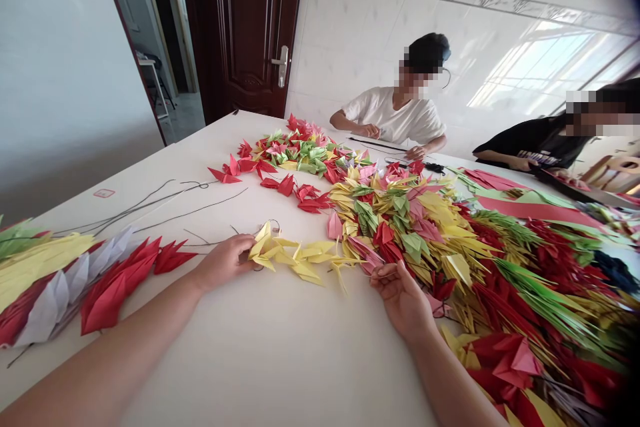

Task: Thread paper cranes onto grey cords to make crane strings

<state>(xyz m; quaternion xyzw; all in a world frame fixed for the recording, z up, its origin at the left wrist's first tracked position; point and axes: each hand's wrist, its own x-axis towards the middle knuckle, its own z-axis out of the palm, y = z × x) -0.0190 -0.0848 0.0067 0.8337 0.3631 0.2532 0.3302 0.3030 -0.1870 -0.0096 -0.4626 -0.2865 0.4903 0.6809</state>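
A short string of folded yellow paper cranes (300, 259) stretches just above the white table between my two hands. My left hand (233, 263) is closed around its left end, and the fingertips are partly hidden behind the first crane. At the other end, my right hand (403, 297) has its thumb and fingers pinched together on what looks like a thin dark cord. The big pile of folded paper cranes (415, 213), in yellow, red, green and pink, lies right beside that hand.
Strung red, white and yellow cranes (117, 283) lie at the left with long dark cords (150, 203). Red cranes (225, 172) sit farther back. Across the table (280, 360), a person in a white shirt (405, 117) and another in black (530, 143) sit at work.
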